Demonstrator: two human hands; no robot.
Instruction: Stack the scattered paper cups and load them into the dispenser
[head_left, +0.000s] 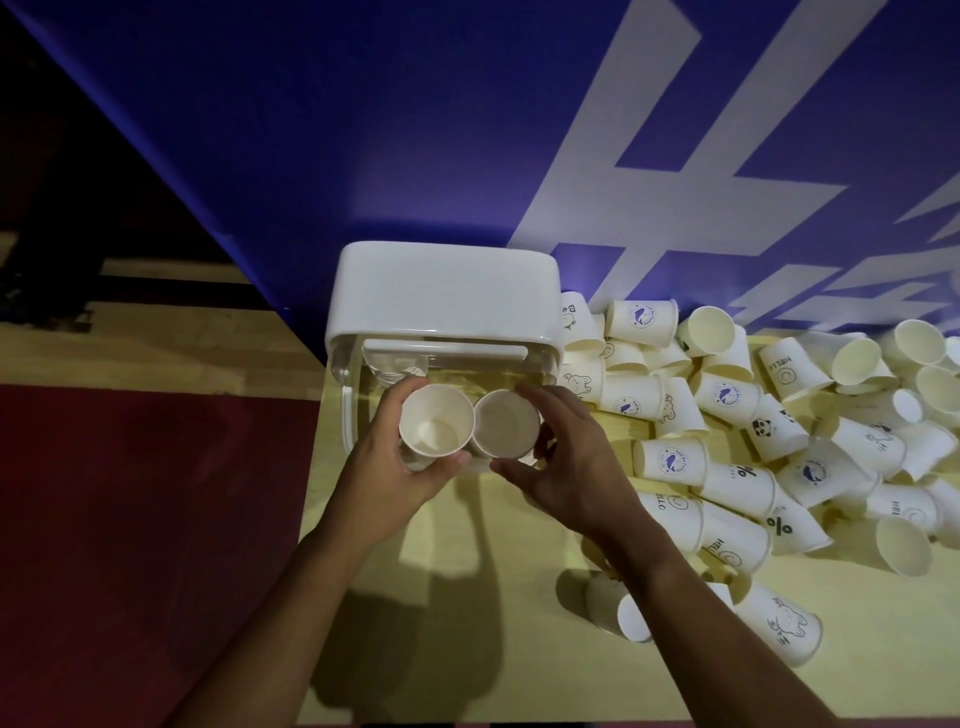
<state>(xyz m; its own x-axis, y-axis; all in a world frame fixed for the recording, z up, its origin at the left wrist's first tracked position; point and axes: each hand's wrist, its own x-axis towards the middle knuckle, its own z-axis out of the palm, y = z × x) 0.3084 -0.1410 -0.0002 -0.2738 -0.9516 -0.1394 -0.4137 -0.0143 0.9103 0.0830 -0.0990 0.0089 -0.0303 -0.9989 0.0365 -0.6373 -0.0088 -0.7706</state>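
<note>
A clear dispenser box (347, 410) with its white lid (441, 291) flipped up at the back stands on a pale yellow table. My left hand (395, 467) grips an upright white paper cup (436, 423) over the box's left side. Beside it, my right hand (566, 462) holds a second upright cup (506, 423), fingers curled round its rim. The two cups touch. A few clear cups (395, 366) show inside the box at the back left. Whether more cups are nested under the held ones is hidden.
Several loose paper cups (753, 415) with printed logos lie heaped across the table's right half. Two more cups (623, 608) lie on their sides near my right forearm. A blue wall (363, 130) rises behind the box. The table edge (311, 467) drops to red floor on the left.
</note>
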